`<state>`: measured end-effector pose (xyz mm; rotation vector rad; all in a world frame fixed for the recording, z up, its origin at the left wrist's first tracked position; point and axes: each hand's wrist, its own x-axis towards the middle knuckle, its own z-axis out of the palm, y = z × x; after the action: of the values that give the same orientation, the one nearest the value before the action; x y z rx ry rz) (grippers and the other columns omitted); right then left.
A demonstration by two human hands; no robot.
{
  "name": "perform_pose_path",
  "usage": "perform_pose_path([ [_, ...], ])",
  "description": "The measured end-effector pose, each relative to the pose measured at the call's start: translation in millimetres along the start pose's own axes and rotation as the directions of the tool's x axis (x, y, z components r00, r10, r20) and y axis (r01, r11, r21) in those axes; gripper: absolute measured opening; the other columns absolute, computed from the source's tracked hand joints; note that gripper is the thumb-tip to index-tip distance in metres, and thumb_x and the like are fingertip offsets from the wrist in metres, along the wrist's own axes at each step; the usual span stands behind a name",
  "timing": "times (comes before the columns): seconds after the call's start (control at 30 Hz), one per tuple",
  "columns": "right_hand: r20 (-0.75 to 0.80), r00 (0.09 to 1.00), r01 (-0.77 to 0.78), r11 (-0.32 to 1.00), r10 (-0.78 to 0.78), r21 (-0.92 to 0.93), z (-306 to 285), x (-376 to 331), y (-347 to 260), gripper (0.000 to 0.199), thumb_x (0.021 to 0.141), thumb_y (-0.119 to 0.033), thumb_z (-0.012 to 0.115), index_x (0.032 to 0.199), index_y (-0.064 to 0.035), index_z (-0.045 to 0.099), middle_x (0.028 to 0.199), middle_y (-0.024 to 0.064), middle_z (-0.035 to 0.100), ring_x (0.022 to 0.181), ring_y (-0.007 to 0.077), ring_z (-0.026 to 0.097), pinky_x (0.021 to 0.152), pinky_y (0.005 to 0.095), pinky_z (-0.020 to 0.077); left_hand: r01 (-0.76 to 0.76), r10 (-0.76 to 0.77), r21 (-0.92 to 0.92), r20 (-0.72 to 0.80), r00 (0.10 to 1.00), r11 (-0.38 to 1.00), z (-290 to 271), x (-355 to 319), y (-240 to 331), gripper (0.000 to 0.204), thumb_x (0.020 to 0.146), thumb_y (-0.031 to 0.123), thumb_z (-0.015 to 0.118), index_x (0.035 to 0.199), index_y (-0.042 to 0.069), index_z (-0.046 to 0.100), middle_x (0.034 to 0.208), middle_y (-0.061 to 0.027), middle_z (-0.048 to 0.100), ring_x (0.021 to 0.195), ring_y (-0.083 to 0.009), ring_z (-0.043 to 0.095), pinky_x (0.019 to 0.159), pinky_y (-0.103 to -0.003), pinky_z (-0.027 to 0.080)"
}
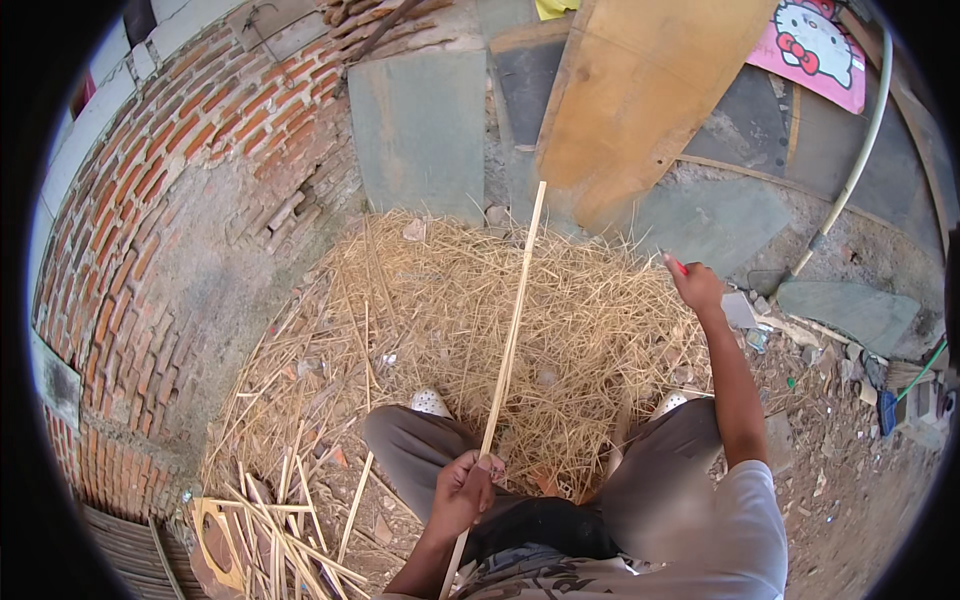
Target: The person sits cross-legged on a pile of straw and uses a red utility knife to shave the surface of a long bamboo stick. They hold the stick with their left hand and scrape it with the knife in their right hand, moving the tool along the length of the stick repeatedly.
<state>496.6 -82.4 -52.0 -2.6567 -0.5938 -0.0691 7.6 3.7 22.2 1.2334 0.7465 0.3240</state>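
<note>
- The strip (514, 330) is clenched in the left hand (468, 490) near its lower part; it is held slantwise over the shavings (590, 330), with its upper end pointed toward the boards.
- A red tool (681, 267) is grasped in the right hand (697, 288), which is held out well apart from the strip; the tool's tip is too small to be made out.
- Loose sticks (290, 540) are piled at the lower left, beside the left forearm.
- A pink panel (815, 50) is printed with a white cartoon cat's head and red bows; it is set against the boards (650, 90).
- Dark print is borne by the shirt (750, 520), too distorted to be read.
</note>
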Motion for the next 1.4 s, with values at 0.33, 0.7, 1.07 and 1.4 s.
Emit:
perform_pose_path([
  [0.33, 0.019, 0.431, 0.861, 0.418, -0.902, 0.289, -12.0, -147.4, -131.8, 0.066, 0.082, -0.071, 0.052, 0.066, -0.0083, 0.062, 0.05, 0.0095, 0.054, 0.046, 0.0274, 0.058, 0.047, 0.0389, 0.0457, -0.082, 0.082, -0.017, 0.006, 0.997, 0.997, 6.9, 3.2, 9.2, 0.025, 0.104, 0.019, 0.041, 0.097, 0.001, 0.057, 0.047, 0.001, 0.039, 0.034, -0.0056, 0.032, 0.033, -0.022, 0.025],
  [0.7, -0.168, 0.659, 0.752, 0.634, -0.733, 0.182, -3.6, -133.2, -140.5, 0.054, 0.083, -0.061, 0.06, 0.067, -0.0091, 0.059, 0.05, 0.0093, 0.054, 0.044, 0.0264, 0.055, 0.046, 0.0388, 0.043, -0.003, 0.003, -0.004, 0.023, 1.0, 1.0, 13.7, -8.6, 5.9, 0.027, 0.103, 0.021, 0.043, 0.094, 0.001, 0.058, 0.045, 0.0011, 0.038, 0.032, -0.0062, 0.03, 0.037, -0.023, 0.029],
  [1.07, -0.38, 0.678, 0.666, 0.744, -0.63, -0.045, 22.8, -40.1, -88.5, 0.06, 0.078, -0.068, 0.059, 0.063, -0.0102, 0.06, 0.049, 0.0095, 0.056, 0.047, 0.0282, 0.06, 0.046, 0.0391, 0.0479, 0.065, -0.077, 0.075, 0.173, 0.982, 0.995, 30.1, -10.4, -7.3, 0.024, 0.104, 0.02, 0.041, 0.097, 0.002, 0.054, 0.05, 0.0018, 0.04, 0.039, -0.0041, 0.035, 0.036, -0.021, 0.026],
  [1.4, -0.202, 0.769, 0.603, 0.793, -0.606, -0.084, 53.7, -28.3, -72.5, 0.066, 0.077, -0.075, 0.052, 0.068, -0.0112, 0.063, 0.052, 0.0098, 0.058, 0.051, 0.0292, 0.062, 0.05, 0.0423, 0.0493, 0.077, -0.077, 0.005, 0.165, 0.983, 0.997, 22.3, -4.3, -24.8, 0.027, 0.104, 0.023, 0.041, 0.096, 0.002, 0.055, 0.05, 0.0013, 0.04, 0.038, -0.006, 0.034, 0.036, -0.023, 0.027],
])
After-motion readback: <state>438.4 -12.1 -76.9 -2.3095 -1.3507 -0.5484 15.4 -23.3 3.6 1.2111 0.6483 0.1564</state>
